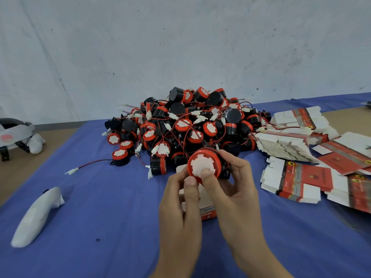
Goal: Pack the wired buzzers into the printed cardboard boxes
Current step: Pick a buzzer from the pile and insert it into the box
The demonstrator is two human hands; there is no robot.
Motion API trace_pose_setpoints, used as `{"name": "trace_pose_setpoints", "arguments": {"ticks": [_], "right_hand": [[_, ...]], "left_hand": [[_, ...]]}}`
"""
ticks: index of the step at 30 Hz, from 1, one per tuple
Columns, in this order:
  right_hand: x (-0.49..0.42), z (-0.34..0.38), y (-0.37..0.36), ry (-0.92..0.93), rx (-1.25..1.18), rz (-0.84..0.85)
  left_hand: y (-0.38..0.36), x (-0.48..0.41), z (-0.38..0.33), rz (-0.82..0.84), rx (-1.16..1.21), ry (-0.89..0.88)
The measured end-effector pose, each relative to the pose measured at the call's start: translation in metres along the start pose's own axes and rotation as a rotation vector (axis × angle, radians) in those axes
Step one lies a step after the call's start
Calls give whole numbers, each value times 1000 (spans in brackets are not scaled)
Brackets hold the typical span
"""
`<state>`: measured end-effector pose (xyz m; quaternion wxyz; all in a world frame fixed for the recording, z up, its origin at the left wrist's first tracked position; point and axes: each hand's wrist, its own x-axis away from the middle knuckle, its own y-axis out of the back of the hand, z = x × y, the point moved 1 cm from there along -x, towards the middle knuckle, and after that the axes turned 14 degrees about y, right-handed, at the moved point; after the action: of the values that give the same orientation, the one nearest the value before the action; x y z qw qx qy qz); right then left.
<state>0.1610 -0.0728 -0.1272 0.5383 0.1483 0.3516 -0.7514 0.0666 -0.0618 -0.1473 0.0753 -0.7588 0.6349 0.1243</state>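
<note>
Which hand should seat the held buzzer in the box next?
Right, probably. The right hand wraps its grip round the round black buzzer with red cap, thumb on its white face. The left hand only thumbs the cap rim and seems to hold the red-and-white printed cardboard box, better for steadying it.

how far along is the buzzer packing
Looks early. No finished box is in view. In hand: the right hand grips one buzzer at the mouth of a printed box that the left hand holds. Left: the large buzzer pile and the stacks of flat boxes on its right.
</note>
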Motion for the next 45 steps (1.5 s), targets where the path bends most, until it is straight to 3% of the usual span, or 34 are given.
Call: {"name": "trace_pose_setpoints", "arguments": {"ticks": [6, 22, 31, 36, 40, 45], "right_hand": [[0, 3, -2, 39, 60, 53], [-2, -1, 3, 21, 75, 74], [0, -9, 4, -1, 84, 121], [-15, -6, 20, -1, 173, 233], [-40, -9, 57, -19, 389, 245], [-47, -29, 81, -251, 531, 557]], "left_hand": [[4, -7, -3, 23, 221, 190], [18, -14, -7, 100, 210, 138], [24, -21, -4, 196, 319, 208], [31, -27, 0, 53, 335, 223], [47, -38, 6, -207, 349, 231], [56, -39, 8, -404, 312, 244]]}}
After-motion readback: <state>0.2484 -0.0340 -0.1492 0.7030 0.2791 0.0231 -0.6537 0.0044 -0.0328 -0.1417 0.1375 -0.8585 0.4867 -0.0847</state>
